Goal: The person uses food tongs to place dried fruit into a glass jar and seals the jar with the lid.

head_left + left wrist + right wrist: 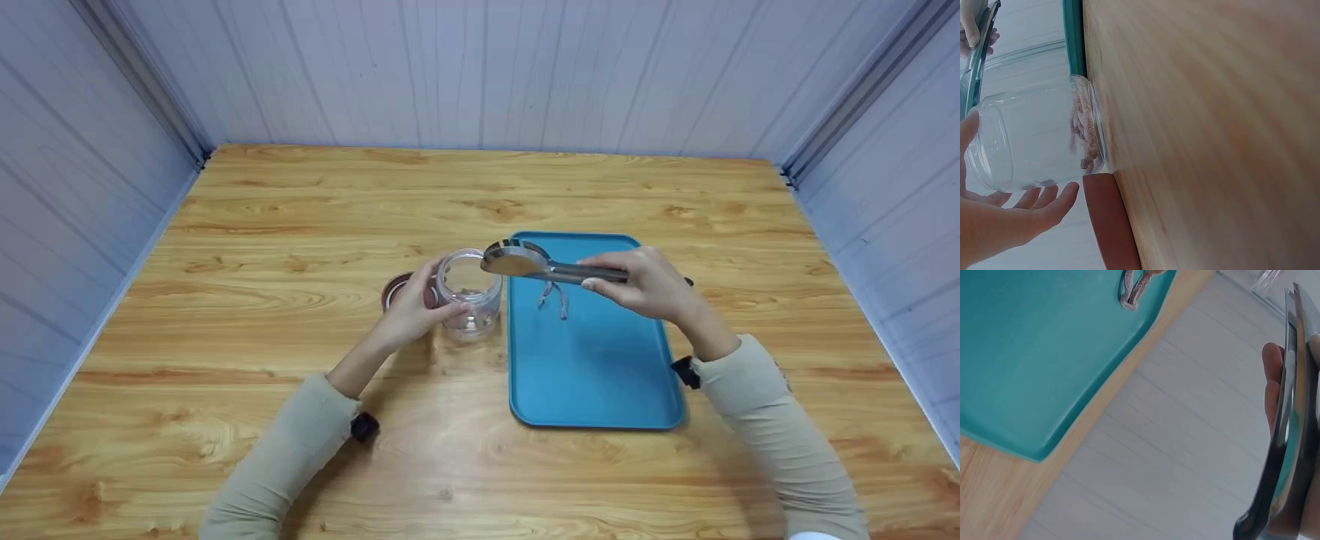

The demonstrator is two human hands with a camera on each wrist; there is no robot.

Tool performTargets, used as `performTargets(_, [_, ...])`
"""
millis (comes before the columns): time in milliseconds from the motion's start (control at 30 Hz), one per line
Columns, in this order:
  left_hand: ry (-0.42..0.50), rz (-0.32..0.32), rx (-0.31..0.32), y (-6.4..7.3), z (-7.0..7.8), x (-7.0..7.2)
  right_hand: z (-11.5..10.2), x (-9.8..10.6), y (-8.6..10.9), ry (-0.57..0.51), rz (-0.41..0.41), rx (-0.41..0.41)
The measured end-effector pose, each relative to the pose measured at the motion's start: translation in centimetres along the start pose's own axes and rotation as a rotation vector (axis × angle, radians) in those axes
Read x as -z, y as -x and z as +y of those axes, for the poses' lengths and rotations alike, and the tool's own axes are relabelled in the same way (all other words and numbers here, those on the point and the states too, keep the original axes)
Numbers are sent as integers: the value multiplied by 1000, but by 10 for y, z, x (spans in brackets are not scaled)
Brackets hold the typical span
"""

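Note:
My left hand point(412, 311) holds a clear jar point(480, 315) that stands open and upright on the table, fingers on its left side and thumb across the front. Pinkish-brown twisted strips point(1085, 129) lie on the jar's bottom in the left wrist view. A pair of metal tongs point(517, 262) is gripped by my right hand point(641, 285). Their broad rounded ends are close together at the jar's right rim, with nothing visible between them. Below the tongs, similar thin strips point(563, 304) lie on a blue tray point(592, 382).
A reddish-brown round lid point(391, 291) lies on the table just left of the jar, partly behind my left hand. The tray stands close on the jar's right. Pale panelled walls point(480, 75) enclose the wooden table point(315, 217) at the back and sides.

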State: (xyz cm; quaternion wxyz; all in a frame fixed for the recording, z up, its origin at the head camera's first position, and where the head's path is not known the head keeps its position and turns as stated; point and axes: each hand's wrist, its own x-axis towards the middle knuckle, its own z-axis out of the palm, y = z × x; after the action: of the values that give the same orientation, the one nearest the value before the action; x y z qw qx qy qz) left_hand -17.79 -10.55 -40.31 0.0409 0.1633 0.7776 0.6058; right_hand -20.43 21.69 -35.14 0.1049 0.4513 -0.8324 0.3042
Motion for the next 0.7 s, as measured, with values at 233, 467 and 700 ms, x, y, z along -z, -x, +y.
performTargets(233, [-14,10,-11,-2,-8,0,4,12,11,17,24,-30])
performTargets(467, [-18,13,-10,-3,-10,0,11,21,28,38,36,-103])
performTargets(700, [-19,14,-7,-2,-9,0,15,26,49,73,18,-219])
